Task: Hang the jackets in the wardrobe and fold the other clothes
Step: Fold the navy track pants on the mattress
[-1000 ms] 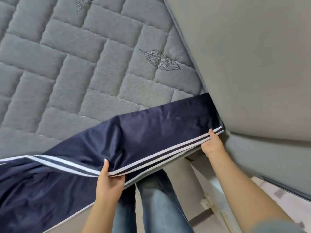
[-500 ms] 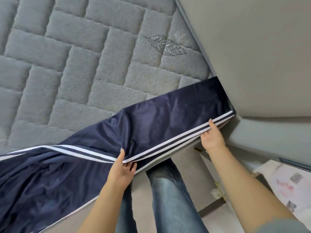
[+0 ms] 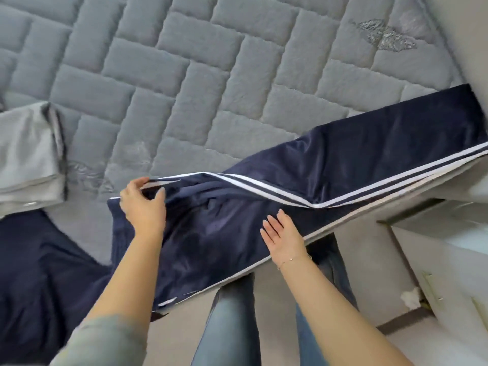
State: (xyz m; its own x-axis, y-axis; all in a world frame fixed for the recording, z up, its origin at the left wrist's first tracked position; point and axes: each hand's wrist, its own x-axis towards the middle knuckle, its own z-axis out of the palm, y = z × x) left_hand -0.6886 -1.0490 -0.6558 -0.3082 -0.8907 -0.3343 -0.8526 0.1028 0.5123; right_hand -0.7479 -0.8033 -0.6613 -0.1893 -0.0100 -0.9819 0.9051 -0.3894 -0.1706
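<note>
Navy track pants stretched flat along the near edge of the quilted grey mattress, white side stripes twisting over mid-length. Left hand at the waistband end, thumb and fingers pinching the striped edge. Right hand flat on the pants near the mattress edge, fingers straight. Folded grey garment at the mattress's left side; another navy garment just below it.
</note>
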